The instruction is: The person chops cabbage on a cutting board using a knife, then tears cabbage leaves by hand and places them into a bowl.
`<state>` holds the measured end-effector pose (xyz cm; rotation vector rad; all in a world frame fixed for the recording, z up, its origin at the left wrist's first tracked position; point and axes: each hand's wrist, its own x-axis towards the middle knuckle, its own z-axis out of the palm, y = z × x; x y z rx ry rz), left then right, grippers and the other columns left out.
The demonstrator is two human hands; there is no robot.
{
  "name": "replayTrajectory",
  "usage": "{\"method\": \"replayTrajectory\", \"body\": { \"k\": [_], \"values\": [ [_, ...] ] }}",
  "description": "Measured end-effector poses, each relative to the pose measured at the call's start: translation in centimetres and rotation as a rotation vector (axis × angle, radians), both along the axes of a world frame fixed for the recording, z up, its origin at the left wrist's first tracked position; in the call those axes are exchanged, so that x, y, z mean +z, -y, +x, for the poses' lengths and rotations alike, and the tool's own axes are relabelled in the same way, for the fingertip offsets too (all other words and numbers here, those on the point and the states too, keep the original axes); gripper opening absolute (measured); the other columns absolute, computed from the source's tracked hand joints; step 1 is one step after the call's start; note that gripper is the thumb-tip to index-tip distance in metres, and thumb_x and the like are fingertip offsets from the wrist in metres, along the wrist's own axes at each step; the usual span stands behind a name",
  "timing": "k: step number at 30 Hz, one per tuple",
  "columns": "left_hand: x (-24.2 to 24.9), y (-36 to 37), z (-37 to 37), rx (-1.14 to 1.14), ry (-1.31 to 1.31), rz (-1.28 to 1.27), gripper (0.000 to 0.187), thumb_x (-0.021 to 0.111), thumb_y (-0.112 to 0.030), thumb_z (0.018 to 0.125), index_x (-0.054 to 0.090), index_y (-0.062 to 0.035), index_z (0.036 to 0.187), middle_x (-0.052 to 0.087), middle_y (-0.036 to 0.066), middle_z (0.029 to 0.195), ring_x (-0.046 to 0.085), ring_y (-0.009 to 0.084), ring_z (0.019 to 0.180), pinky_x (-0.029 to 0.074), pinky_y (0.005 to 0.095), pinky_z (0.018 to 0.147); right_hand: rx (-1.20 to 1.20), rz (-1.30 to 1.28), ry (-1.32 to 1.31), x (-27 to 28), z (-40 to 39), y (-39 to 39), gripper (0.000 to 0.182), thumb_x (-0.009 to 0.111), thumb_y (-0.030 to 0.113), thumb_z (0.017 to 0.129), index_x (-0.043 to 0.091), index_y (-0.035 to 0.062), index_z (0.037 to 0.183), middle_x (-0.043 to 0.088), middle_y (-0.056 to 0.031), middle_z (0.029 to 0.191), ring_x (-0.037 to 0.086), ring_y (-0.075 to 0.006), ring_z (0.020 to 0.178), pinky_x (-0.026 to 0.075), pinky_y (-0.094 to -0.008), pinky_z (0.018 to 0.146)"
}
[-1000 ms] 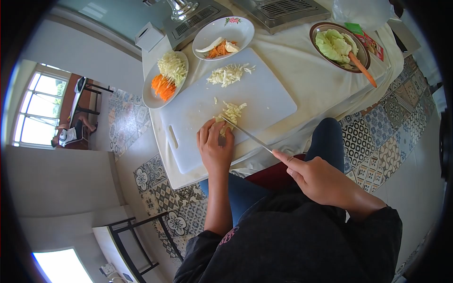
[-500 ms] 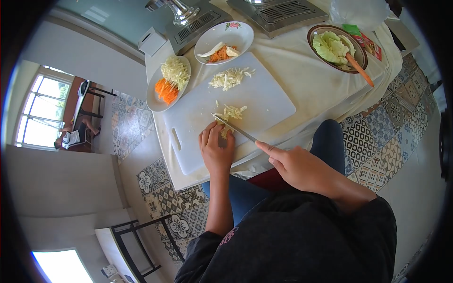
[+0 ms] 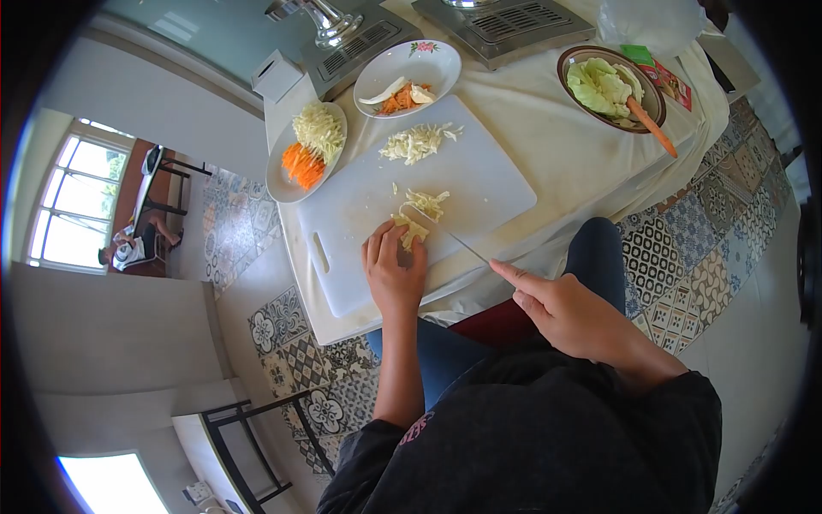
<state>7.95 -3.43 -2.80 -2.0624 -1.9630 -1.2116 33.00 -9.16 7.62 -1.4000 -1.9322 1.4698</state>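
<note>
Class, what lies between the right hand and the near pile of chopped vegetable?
The head view shows the knife blade there, crossing over the edge of the cutting board.

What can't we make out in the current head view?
Head view:
- Knife handle: hidden in the right hand.
- Pale piece: partly covered by the left hand; full shape unclear.
- Bowl bottom: mostly hidden by leaves.
- Red packet: print too small.
- Right steel unit: cut off by the top edge.
</note>
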Motion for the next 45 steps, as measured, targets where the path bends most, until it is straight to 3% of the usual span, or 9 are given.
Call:
{"method": "replayTrajectory", "body": {
  "k": [12, 21, 39, 45],
  "values": [
    [0.1, 0.1, 0.2, 0.007, 0.015, 0.002, 0.022, 0.072, -0.009, 0.078, 0.068, -0.0049, 0.099, 0.066, 0.012, 0.112, 0.06, 0.0331, 0.102, 0.049, 0.042, 0.089, 0.006, -0.026, -0.058, 2.9, 1.8, 1.1, 0.046, 0.049, 0.011, 0.099, 0.044, 0.0093, 0.145, 0.058, -0.0244, 0.067, 0.06, -0.0391, 0.061, 0.047, -0.0422, 0.061],
    [0.1, 0.0, 0.2, -0.001, -0.02, 0.018, 0.022, 0.072, -0.009, 0.078, 0.068, -0.0047, 0.099, 0.066, 0.013, 0.111, 0.06, 0.0327, 0.103, 0.049, 0.0422, 0.091, 0.009, 0.074, -0.149, -1.5, -2.2, -0.8, 0.045, 0.048, 0.015, 0.1, 0.044, 0.0077, 0.145, 0.06, -0.0256, 0.068, 0.059, -0.0417, 0.058, 0.046, -0.0453, 0.059],
    [0.2, 0.1, 0.2, 0.003, 0.005, 0.016, 0.021, 0.072, -0.008, 0.078, 0.068, -0.0051, 0.098, 0.067, 0.013, 0.111, 0.061, 0.0329, 0.102, 0.049, 0.042, 0.089, -0.033, 0.005, -0.03, -0.1, -0.9, -0.3, 0.047, 0.047, 0.013, 0.1, 0.041, 0.0082, 0.146, 0.06, -0.0249, 0.068, 0.06, -0.0399, 0.06, 0.047, -0.0456, 0.062],
    [0.1, 0.2, 0.2, 0.029, 0.024, 0.049, 0.019, 0.073, -0.007, 0.077, 0.069, -0.0038, 0.096, 0.069, 0.014, 0.107, 0.063, 0.0323, 0.099, 0.052, 0.041, 0.085, -0.039, 0.045, -0.04, -0.5, -0.6, 0.0, 0.047, 0.047, 0.013, 0.099, 0.042, 0.0076, 0.146, 0.06, -0.0268, 0.07, 0.06, -0.0428, 0.063, 0.046, -0.0469, 0.063]
  ]
}}
